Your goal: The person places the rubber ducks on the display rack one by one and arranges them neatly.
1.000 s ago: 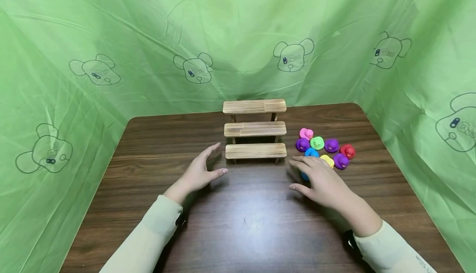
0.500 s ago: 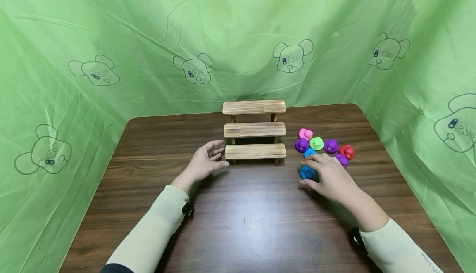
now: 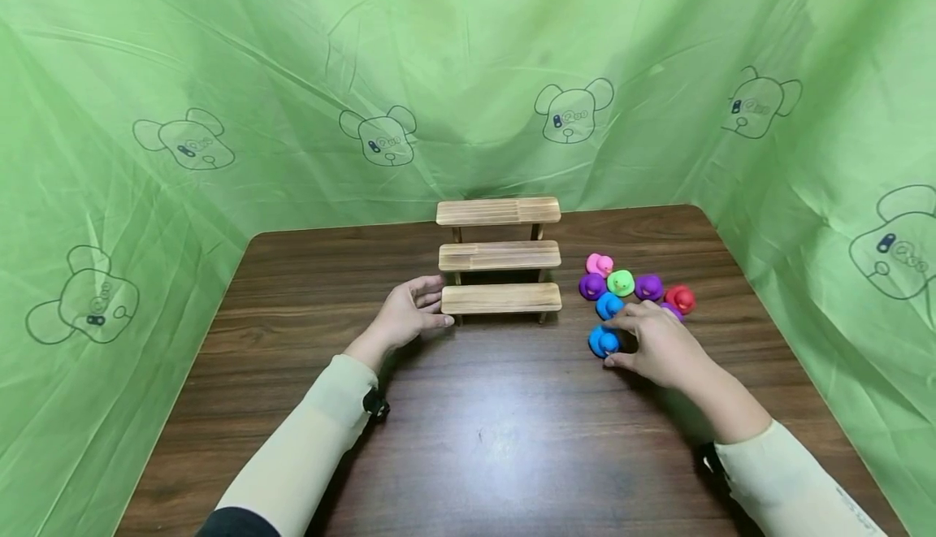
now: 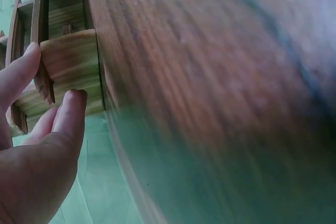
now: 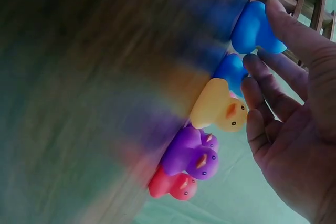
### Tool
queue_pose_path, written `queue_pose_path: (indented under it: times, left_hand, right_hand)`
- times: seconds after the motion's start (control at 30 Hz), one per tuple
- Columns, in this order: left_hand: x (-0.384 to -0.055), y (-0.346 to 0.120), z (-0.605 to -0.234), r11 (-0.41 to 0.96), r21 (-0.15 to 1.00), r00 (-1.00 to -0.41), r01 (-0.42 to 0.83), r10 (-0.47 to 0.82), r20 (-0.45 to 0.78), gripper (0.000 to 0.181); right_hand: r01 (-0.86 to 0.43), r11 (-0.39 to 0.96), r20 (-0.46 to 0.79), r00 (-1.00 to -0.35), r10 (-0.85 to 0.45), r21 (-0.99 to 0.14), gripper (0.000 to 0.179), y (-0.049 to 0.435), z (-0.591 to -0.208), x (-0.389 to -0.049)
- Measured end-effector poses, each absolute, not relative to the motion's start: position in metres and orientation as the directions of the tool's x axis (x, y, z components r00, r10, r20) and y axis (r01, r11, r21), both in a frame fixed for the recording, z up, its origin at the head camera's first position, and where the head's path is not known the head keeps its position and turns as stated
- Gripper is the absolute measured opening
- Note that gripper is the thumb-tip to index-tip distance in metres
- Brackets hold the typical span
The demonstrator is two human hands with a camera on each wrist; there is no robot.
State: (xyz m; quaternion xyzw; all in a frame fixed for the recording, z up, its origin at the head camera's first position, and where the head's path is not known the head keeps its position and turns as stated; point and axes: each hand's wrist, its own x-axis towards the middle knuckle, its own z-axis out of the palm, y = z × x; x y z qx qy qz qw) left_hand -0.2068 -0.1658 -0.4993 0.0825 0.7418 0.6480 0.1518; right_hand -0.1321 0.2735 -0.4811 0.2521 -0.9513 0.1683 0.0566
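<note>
- My right hand (image 3: 661, 350) is narrowed round the front blue duck (image 3: 603, 340), thumb on the near side, fingers on the far side; how firmly it pinches I cannot tell.
- That duck sits on the table (image 3: 468, 448), to the right of the wooden stand (image 3: 500, 299) and just nearer me than the other blue duck (image 3: 608, 305).
- My left hand (image 3: 400, 318) has thumb and fingers at the left end of the stand's lowest step; whether they grip or only rest there, I cannot tell.
- To do this well, I should squeeze lightly, since the duck looks soft, and keep my fingertips off its neighbour.
- My left hand would best steady the stand without tilting it.
- My right wrist view shows the yellow duck (image 5: 212, 106), which my hand hides from the head view; only the head view shows the green duck (image 3: 621, 283).
</note>
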Motion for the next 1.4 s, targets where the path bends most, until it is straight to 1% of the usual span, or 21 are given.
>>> queue_pose_path:
  times: [0.13, 0.3, 0.6, 0.7, 0.97, 1.17, 1.27, 1.4]
  left_hand:
    - [-0.206, -0.163, -0.498, 0.15, 0.986, -0.945, -0.079, 0.302, -0.121, 0.077]
    - [-0.205, -0.162, -0.496, 0.166, 0.983, -0.948, -0.078, 0.293, -0.125, 0.073]
    - [-0.206, -0.163, -0.498, 0.136, 0.988, -0.946, -0.073, 0.303, -0.111, 0.067]
    - [-0.206, -0.163, -0.499, 0.131, 0.989, -0.948, -0.074, 0.3, -0.111, 0.066]
    - [-0.206, -0.163, -0.5, 0.13, 0.988, -0.951, -0.084, 0.286, -0.119, 0.063]
    - [-0.206, -0.163, -0.501, 0.133, 0.988, -0.948, -0.078, 0.296, -0.114, 0.064]
    - [-0.206, -0.163, -0.501, 0.136, 0.988, -0.948, -0.07, 0.299, -0.108, 0.064]
    - [-0.206, -0.163, -0.5, 0.137, 0.989, -0.947, -0.064, 0.304, -0.103, 0.065]
  right_hand:
    - [-0.516, 0.795, 0.207, -0.856, -0.473, -0.318, 0.049, 0.276, -0.485, -0.135]
    - [-0.538, 0.767, 0.24, -0.842, -0.482, -0.348, 0.047, 0.279, -0.49, -0.138]
    - [-0.562, 0.751, 0.277, -0.826, -0.491, -0.346, 0.042, 0.279, -0.491, -0.14]
    - [-0.56, 0.75, 0.282, -0.827, -0.485, -0.353, 0.042, 0.278, -0.49, -0.139]
    - [-0.507, 0.724, 0.287, -0.862, -0.418, -0.468, 0.037, 0.271, -0.484, -0.138]
    - [-0.524, 0.656, 0.323, -0.852, -0.413, -0.544, 0.035, 0.262, -0.478, -0.144]
    - [-0.524, 0.633, 0.342, -0.852, -0.397, -0.57, 0.034, 0.256, -0.472, -0.149]
    - [-0.494, 0.65, 0.344, -0.869, -0.356, -0.578, 0.033, 0.25, -0.461, -0.157]
